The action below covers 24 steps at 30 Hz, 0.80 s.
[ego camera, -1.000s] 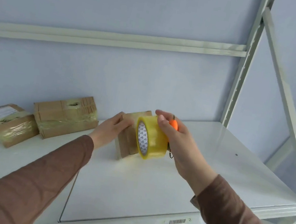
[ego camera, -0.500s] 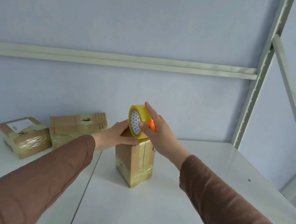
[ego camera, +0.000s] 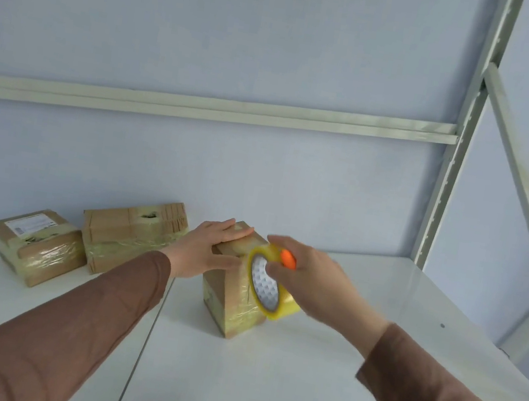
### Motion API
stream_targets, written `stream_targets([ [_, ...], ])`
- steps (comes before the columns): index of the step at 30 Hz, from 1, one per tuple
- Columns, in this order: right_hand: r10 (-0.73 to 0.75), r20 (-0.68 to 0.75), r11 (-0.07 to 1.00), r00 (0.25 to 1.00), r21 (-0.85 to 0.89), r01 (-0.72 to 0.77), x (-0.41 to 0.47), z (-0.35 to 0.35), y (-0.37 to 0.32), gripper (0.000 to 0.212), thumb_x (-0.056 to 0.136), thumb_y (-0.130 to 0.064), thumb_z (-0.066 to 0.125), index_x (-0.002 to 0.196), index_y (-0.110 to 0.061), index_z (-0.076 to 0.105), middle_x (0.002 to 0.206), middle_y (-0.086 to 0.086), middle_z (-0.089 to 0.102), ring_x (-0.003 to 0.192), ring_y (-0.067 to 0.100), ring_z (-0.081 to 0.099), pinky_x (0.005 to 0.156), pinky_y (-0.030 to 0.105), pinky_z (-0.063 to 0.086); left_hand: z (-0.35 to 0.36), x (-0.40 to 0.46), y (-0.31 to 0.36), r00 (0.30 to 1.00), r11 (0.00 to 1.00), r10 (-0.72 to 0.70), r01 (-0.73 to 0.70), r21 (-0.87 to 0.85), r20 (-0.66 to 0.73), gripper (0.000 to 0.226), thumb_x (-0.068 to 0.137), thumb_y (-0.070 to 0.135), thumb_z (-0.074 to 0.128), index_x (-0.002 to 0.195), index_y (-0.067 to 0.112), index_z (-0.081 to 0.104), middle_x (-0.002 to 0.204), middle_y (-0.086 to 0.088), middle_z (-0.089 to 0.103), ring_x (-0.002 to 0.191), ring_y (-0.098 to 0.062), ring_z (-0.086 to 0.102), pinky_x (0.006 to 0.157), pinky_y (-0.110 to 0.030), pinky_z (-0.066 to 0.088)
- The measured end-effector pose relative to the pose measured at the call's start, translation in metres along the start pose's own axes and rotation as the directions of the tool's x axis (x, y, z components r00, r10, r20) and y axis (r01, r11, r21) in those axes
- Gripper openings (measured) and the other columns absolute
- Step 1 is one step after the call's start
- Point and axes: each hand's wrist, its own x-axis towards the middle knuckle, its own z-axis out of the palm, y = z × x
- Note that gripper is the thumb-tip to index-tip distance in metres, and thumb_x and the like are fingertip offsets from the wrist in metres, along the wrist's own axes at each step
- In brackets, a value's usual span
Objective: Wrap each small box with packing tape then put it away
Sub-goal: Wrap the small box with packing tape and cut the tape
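A small cardboard box (ego camera: 226,301) stands upright on the white shelf (ego camera: 316,364), partly wrapped in clear tape. My left hand (ego camera: 210,250) presses flat on its top, thumb against the front face. My right hand (ego camera: 310,277) grips a yellow roll of packing tape (ego camera: 268,286) with an orange piece (ego camera: 288,259) at my fingers. The roll sits against the box's right side.
Two taped cardboard boxes lie at the back left: a flat one (ego camera: 133,235) against the wall and a labelled one (ego camera: 36,244) further left. A metal upright (ego camera: 452,167) and a diagonal brace (ego camera: 526,203) stand at the right. A seam (ego camera: 143,344) splits the shelf.
My right hand brought the tape roll from the top of the box down along its right side. My left hand shifted to lie flat on the top.
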Motion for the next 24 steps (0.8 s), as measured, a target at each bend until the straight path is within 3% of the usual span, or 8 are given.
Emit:
stream_targets([
  [2, 0.026, 0.027, 0.999, 0.999, -0.035, -0.025, -0.014, 0.007, 0.010, 0.045, 0.093, -0.047, 0.056, 0.138, -0.048, 0.052, 0.082, -0.018, 0.055, 0.084, 0.014, 0.054, 0.062, 0.021, 0.036, 0.002, 0.001, 0.000, 1.000, 0.998, 0.025, -0.025, 0.055, -0.002, 0.066, 0.087, 0.064, 0.066, 0.140, 0.076, 0.029, 0.168, 0.015, 0.017, 0.152, -0.006, 0.009, 0.119, -0.033, 0.013],
  [9, 0.086, 0.144, 0.992, 0.986, -0.106, -0.071, -0.022, 0.054, 0.042, 0.046, 0.096, -0.047, 0.051, 0.141, -0.047, 0.050, 0.114, -0.008, 0.067, 0.102, 0.022, 0.062, 0.081, 0.028, 0.044, 0.006, 0.003, -0.001, 0.999, 0.994, 0.029, -0.031, 0.106, 0.020, 0.063, 0.089, 0.067, 0.060, 0.141, 0.075, 0.026, 0.170, 0.010, 0.011, 0.155, -0.014, 0.004, 0.122, -0.046, 0.013],
  [12, 0.074, 0.181, 0.991, 0.981, -0.126, -0.051, -0.015, 0.071, 0.045, 0.048, 0.099, -0.045, 0.048, 0.147, -0.046, 0.041, 0.101, -0.003, 0.063, 0.103, 0.027, 0.059, 0.081, 0.031, 0.042, 0.004, 0.008, 0.005, 1.000, 0.999, 0.006, -0.007, 0.047, 0.031, 0.063, 0.086, 0.065, 0.064, 0.141, 0.072, 0.033, 0.169, 0.009, 0.016, 0.154, -0.015, 0.008, 0.120, -0.043, 0.014],
  [15, 0.077, 0.207, 0.997, 0.975, -0.021, -0.075, -0.013, 0.065, 0.040, 0.053, 0.099, -0.049, 0.051, 0.151, -0.047, 0.038, 0.099, -0.004, 0.059, 0.095, 0.020, 0.055, 0.079, 0.028, 0.039, -0.003, 0.009, 0.011, 0.999, 0.988, -0.029, 0.035, -0.149, 0.043, 0.062, 0.078, 0.062, 0.070, 0.136, 0.066, 0.050, 0.165, 0.009, 0.029, 0.153, -0.009, 0.021, 0.122, -0.035, 0.019],
  [18, 0.033, 0.126, 0.990, 0.992, 0.133, -0.050, -0.016, 0.042, 0.034, 0.052, 0.096, -0.057, 0.058, 0.145, -0.053, 0.045, 0.111, -0.011, 0.063, 0.099, 0.011, 0.060, 0.079, 0.024, 0.045, -0.017, 0.008, 0.011, 0.994, 0.926, -0.070, 0.095, -0.366, 0.081, 0.053, 0.075, 0.061, 0.066, 0.127, 0.059, 0.063, 0.143, 0.019, 0.059, 0.136, 0.000, 0.049, 0.115, -0.027, 0.035],
  [21, -0.011, 0.062, 0.928, 0.998, 0.372, -0.013, -0.016, 0.020, 0.025, 0.047, 0.093, -0.053, 0.065, 0.138, -0.056, 0.052, 0.108, -0.019, 0.064, 0.089, -0.006, 0.062, 0.070, 0.014, 0.045, -0.014, 0.006, 0.003, 0.972, 0.844, -0.209, 0.236, -0.482, 0.110, 0.046, 0.076, 0.064, 0.061, 0.111, 0.038, 0.077, 0.113, 0.007, 0.076, 0.109, -0.016, 0.068, 0.096, -0.033, 0.053],
  [23, -0.023, 0.031, 0.881, 0.999, 0.473, 0.005, -0.016, 0.018, 0.023, 0.050, 0.095, -0.047, 0.067, 0.140, -0.059, 0.049, 0.110, -0.021, 0.063, 0.087, -0.012, 0.061, 0.067, 0.008, 0.044, -0.001, 0.003, -0.009, 0.933, 0.779, -0.329, 0.356, -0.516, 0.146, 0.050, 0.085, 0.064, 0.058, 0.114, 0.027, 0.076, 0.117, -0.006, 0.074, 0.113, -0.027, 0.066, 0.096, -0.041, 0.057],
  [24, -0.035, 0.017, 0.871, 0.999, 0.491, 0.022, -0.017, 0.021, 0.022, 0.055, 0.096, -0.045, 0.066, 0.144, -0.060, 0.043, 0.120, -0.018, 0.063, 0.098, -0.010, 0.061, 0.076, 0.009, 0.046, 0.005, 0.001, -0.015, 0.915, 0.749, -0.372, 0.396, -0.532, 0.158, 0.049, 0.090, 0.063, 0.056, 0.118, 0.027, 0.074, 0.120, -0.006, 0.073, 0.115, -0.027, 0.065, 0.098, -0.043, 0.057],
])
